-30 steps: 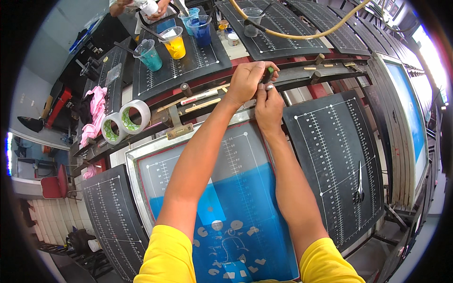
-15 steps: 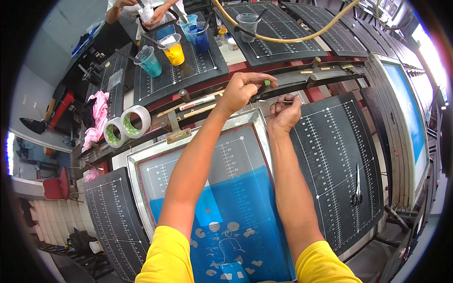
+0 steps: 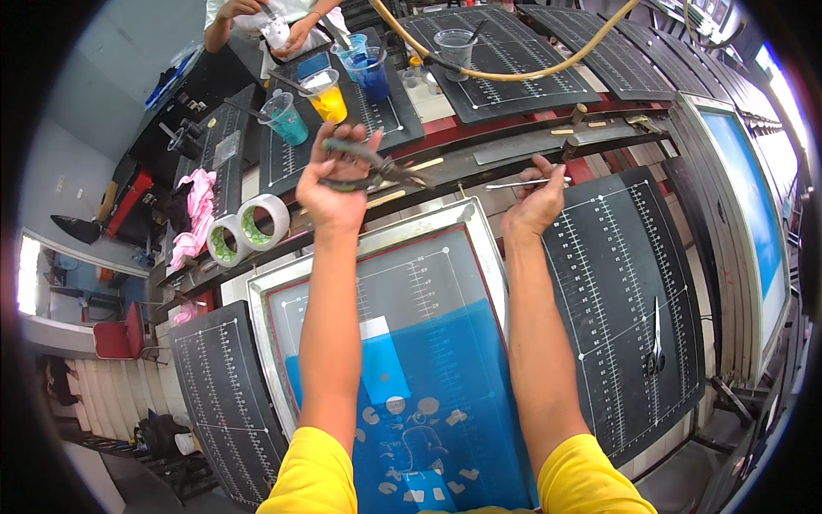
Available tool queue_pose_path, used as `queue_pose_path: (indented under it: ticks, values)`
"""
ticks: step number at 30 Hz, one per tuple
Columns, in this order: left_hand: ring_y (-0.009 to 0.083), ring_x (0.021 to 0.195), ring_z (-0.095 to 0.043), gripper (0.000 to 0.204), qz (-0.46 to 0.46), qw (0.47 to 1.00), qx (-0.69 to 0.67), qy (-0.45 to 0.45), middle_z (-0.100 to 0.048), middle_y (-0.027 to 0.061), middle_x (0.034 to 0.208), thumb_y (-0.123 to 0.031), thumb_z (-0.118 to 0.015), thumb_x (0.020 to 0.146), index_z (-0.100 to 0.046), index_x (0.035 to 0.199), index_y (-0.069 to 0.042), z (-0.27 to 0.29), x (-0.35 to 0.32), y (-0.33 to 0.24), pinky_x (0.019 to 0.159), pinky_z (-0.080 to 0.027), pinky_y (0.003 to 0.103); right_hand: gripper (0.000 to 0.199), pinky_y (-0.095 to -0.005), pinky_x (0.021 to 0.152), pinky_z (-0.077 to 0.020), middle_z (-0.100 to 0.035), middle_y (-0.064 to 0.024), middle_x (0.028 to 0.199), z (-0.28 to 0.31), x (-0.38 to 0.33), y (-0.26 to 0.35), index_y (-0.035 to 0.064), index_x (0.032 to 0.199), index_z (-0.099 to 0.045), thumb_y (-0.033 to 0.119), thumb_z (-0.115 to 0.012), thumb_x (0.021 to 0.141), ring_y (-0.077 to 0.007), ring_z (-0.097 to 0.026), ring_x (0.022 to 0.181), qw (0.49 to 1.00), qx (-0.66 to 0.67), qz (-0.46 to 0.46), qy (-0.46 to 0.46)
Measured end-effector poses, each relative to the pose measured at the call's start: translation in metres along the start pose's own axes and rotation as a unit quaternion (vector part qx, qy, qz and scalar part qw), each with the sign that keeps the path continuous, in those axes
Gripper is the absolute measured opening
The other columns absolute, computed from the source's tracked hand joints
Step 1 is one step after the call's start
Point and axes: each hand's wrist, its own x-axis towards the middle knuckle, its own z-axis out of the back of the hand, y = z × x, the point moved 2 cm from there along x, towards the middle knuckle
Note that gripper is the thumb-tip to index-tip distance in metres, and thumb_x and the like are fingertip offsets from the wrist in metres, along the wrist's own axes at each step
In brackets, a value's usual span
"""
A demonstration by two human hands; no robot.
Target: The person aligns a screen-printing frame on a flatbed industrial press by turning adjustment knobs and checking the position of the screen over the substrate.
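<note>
My left hand (image 3: 336, 190) is held palm up above the far frame edge, fingers curled around a pair of pliers (image 3: 396, 172) with dark green handles; the jaws point right. To the right, my right hand (image 3: 536, 206) pinches a slim silver metal rod-like tool (image 3: 514, 183), whose exact kind I cannot make out. Below my forearms lies a screen-printing frame (image 3: 481, 236) with a metal border and blue-coated mesh (image 3: 462, 368). Small pale cut shapes and a rectangular piece (image 3: 385, 373) show in the blue area.
Tape rolls (image 3: 263, 220) stand at the left on the rail. Beyond are plastic cups of teal (image 3: 284, 120), yellow (image 3: 327, 101) and blue ink (image 3: 372, 79). Scissors (image 3: 657, 343) rest on the right black board (image 3: 616, 283). A co-worker's hands (image 3: 300, 34) hold a white container; a hose (image 3: 514, 75) arches overhead.
My left hand has moved left and turned palm up, bringing the pliers into plain sight. My right hand has shifted slightly right, still with the silver tool. The view has shifted a little.
</note>
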Motion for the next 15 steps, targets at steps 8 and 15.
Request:
queue_pose_path:
  ticks: [8,15]
  values:
    - [0.0272,0.098,-0.056,0.043,-0.019,0.981,0.126,-0.150,-0.059,0.0108,0.102,-0.013,-0.051,0.072,-0.060,0.113,-0.001,0.002,-0.147,-0.185,0.097,-0.043,0.046,0.044,-0.0263,0.043,-0.0266,-0.038,0.0014,0.054,-0.005,0.006,0.043,0.0006,0.084,-0.058,0.037,-0.040,0.102,-0.0084,-0.032,0.045,0.997,0.048,0.050,0.042]
    - [0.0263,0.086,-0.057,0.048,0.039,0.841,0.426,-0.331,-0.059,0.0132,0.095,-0.010,-0.046,0.074,-0.060,0.116,0.008,-0.006,-0.338,-0.319,0.084,-0.050,0.042,0.040,-0.0337,0.054,-0.0406,-0.056,-0.0105,0.067,0.066,-0.018,0.094,0.0013,0.093,-0.057,0.037,-0.041,0.102,-0.0248,-0.054,0.057,0.849,-0.447,0.131,0.249]
